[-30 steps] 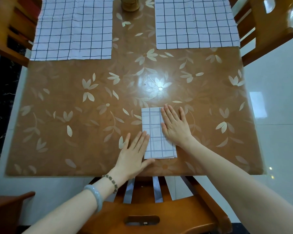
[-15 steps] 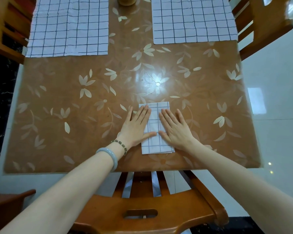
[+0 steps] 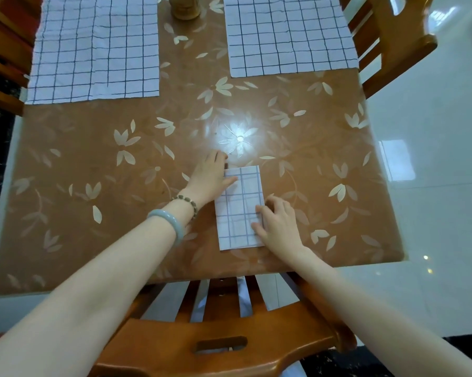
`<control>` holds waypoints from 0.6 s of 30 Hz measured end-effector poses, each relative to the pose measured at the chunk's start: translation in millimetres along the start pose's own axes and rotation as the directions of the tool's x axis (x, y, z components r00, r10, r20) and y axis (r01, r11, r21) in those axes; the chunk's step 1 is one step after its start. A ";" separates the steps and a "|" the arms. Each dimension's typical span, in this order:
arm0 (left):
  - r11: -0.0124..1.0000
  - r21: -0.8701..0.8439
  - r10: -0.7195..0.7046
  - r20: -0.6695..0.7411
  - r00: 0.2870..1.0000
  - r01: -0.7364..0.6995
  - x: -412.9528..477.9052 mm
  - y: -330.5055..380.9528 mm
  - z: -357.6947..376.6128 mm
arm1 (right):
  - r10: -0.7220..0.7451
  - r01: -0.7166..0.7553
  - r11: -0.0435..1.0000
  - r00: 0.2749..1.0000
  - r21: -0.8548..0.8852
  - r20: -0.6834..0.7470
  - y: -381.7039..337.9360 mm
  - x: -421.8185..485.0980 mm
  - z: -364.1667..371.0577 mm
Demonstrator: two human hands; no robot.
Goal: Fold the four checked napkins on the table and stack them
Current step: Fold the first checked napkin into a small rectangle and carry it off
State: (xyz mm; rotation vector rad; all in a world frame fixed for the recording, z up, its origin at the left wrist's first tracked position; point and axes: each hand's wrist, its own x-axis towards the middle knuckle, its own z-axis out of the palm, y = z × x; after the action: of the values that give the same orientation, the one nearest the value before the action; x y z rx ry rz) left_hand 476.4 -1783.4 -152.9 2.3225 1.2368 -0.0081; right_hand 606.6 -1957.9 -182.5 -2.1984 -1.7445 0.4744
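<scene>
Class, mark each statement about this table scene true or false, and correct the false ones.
1. The left unfolded napkin and the right unfolded napkin both lie flat at the far end of the table. True.
2. The left hand and the right hand both touch the folded napkin. True.
3. The folded napkin sits on top of an unfolded one. False: it lies on the bare tabletop near the near edge, apart from both.
4. The pale bangle is on the right wrist. False: the bangle is on the left wrist.
</scene>
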 end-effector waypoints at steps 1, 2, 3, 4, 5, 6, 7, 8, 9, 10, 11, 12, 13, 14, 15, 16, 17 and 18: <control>0.996 -0.065 -0.059 0.038 0.997 0.062 4.9 2.7 -3.1 | 0.030 -0.030 0.999 1.000 0.023 0.009 -0.1 0.3 0.6; 0.983 -0.132 -0.118 0.071 0.990 0.126 8.7 3.8 -5.6 | 0.056 -0.056 0.998 0.998 0.039 0.012 -0.1 0.4 1.1; 0.966 -0.187 -0.166 0.093 0.982 0.181 11.6 3.4 -7.2 | 0.075 -0.075 0.996 0.997 0.052 0.007 0.1 0.1 1.5; 0.952 -0.216 -0.197 0.106 0.975 0.216 13.4 3.3 -9.3 | 0.090 -0.090 0.994 0.996 0.061 0.005 -0.1 -0.7 1.0; 0.945 -0.227 -0.211 0.119 0.970 0.234 15.3 3.0 -11.8 | 0.101 -0.102 0.992 0.995 0.073 0.011 -0.7 -1.4 0.2; 0.944 -0.226 -0.215 0.137 0.967 0.242 16.8 3.1 -15.3 | 0.112 -0.114 0.990 0.993 0.089 0.021 -2.2 -1.6 -1.4; 0.942 -0.215 -0.220 0.175 0.960 0.256 18.8 3.8 -19.7 | 0.126 -0.128 0.986 0.992 0.107 0.033 -3.1 -1.4 -2.5; 0.942 -0.196 -0.228 0.229 0.947 0.274 20.6 4.9 -23.9 | 0.139 -0.144 0.982 0.989 0.122 0.045 -4.1 -1.4 -4.0; 0.941 -0.167 -0.238 0.288 0.928 0.293 21.9 6.9 -28.0 | 0.153 -0.159 0.978 0.987 0.134 0.053 -5.1 -1.0 -6.2; 0.941 -0.142 -0.243 0.348 0.906 0.307 23.2 8.6 -30.9 | 0.168 -0.174 0.973 0.984 0.150 0.054 -5.9 0.1 -8.7; 0.942 -0.128 -0.235 0.407 0.883 0.310 23.3 10.3 -33.9 | 0.180 -0.188 0.968 0.982 0.169 0.061 -6.4 1.1 -11.0; 0.944 -0.126 -0.218 0.459 0.861 0.306 22.0 12.0 -36.2 | 0.189 -0.202 0.962 0.979 0.186 0.082 -8.1 2.4 -13.9; 0.948 -0.127 -0.192 0.501 0.844 0.292 19.0 13.6 -38.2 | 0.201 -0.223 0.953 0.972 0.205 0.122 -9.1 4.1 -14.7; 0.954 -0.132 -0.162 0.533 0.830 0.271 15.0 14.8 -40.1 | 0.222 -0.260 0.936 0.960 0.239 0.173 -10.3 7.2 -17.3; 0.957 -0.146 -0.131 0.553 0.823 0.251 9.8 14.5 -42.0 | 0.252 -0.320 0.894 0.938 0.313 0.239 -10.1 11.9 -21.5; 0.956 -0.173 -0.102 0.562 0.821 0.237 3.1 14.1 -44.9 | 0.275 -0.397 0.815 0.907 0.423 0.320 -9.5 17.2 -28.5; 0.948 -0.212 -0.080 0.566 0.820 0.239 -4.5 13.8 -48.9 | 0.266 -0.469 0.702 0.871 0.536 0.413 -7.1 23.4 -37.0; 0.930 -0.263 -0.064 0.574 0.816 0.258 -12.5 12.5 -53.7 | 0.213 -0.523 0.597 0.834 0.608 0.508 -4.0 28.9 -47.0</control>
State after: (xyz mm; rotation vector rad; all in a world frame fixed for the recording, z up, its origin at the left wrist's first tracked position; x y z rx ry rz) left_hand 466.7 -1775.6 -97.7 1.7310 1.0283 -0.4737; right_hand 629.4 -1930.1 -140.5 -1.8889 -0.8880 1.5151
